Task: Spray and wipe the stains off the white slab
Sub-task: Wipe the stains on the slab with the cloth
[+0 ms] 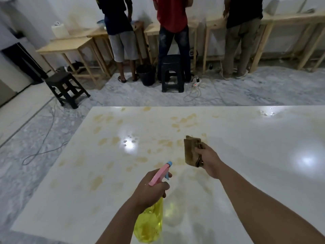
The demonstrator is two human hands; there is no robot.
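1. Surface: a glossy white slab (246, 173) fills the lower part of the head view, lying low over a grey-veined marble floor (52, 138). Ceiling lights glare off it in two bright patches.
2. Yellow-brown stains (182, 120) are scattered over the left and middle of the slab, thickest toward the far edge; the right part looks cleaner. A few droplets sit near the far right edge.
3. Room: pale wooden workbenches (66, 44) line the far wall. Three people stand at them, backs turned. Two dark stools (67, 87) stand on the floor, along with a black bucket (146, 74) and a power strip (196, 82) with loose cables.
4. A paper roll (59, 29) stands on the leftmost bench.
5. Left hand (151, 189): fingers wrapped round the neck of a spray bottle (149, 224), which has a yellow translucent body and a pink head with a blue nozzle, aimed out over the stained area.
6. Right hand (209, 161): gripping a folded brown cloth (191, 150), held at or just over the slab near the middle stains; contact cannot be told.
7. The hands are apart, with the bottle nearer the camera.
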